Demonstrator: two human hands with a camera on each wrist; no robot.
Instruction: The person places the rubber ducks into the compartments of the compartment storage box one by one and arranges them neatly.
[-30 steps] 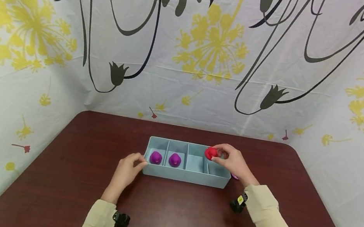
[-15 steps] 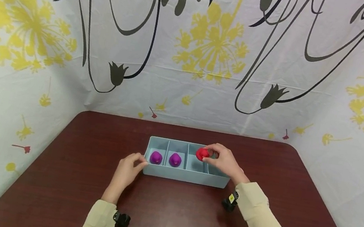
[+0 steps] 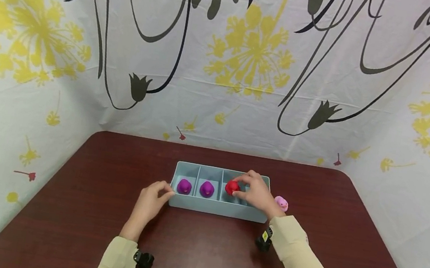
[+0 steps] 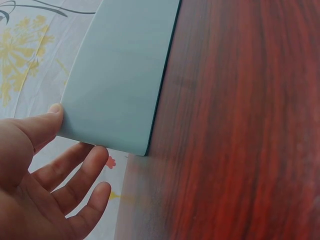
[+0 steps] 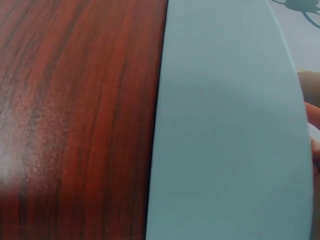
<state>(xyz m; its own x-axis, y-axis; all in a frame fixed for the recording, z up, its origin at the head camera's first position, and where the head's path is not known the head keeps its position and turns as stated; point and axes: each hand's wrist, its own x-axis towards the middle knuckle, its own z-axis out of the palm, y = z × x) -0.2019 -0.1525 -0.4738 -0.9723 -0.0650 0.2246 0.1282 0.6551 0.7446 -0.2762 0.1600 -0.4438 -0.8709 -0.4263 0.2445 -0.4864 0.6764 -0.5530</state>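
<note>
A pale blue tray [image 3: 212, 206] with a row of compartments stands on the table. My left hand [image 3: 149, 203] grips its left front corner; in the left wrist view the thumb [image 4: 47, 122] lies at the rim and the fingers curl at the end wall. Between thumb and fingertips my right hand [image 3: 259, 195] pinches a small red rubber duck [image 3: 232, 187], low in the third compartment from the left. One purple duck [image 3: 184, 186] sits in the first compartment, another purple duck [image 3: 206, 189] in the second. The right hand partly covers the rightmost compartment.
A pink duck [image 3: 281, 203] lies on the dark wooden table [image 3: 205, 253], just right of the tray and beside the right wrist. In the right wrist view the tray's front wall [image 5: 230, 120] hides most of the hand. Patterned cloth [image 3: 241, 124] hangs behind the table.
My right hand has carried the red duck left and down, from over the tray's right end into the third compartment. The pink duck now shows more fully. The left hand stays put.
</note>
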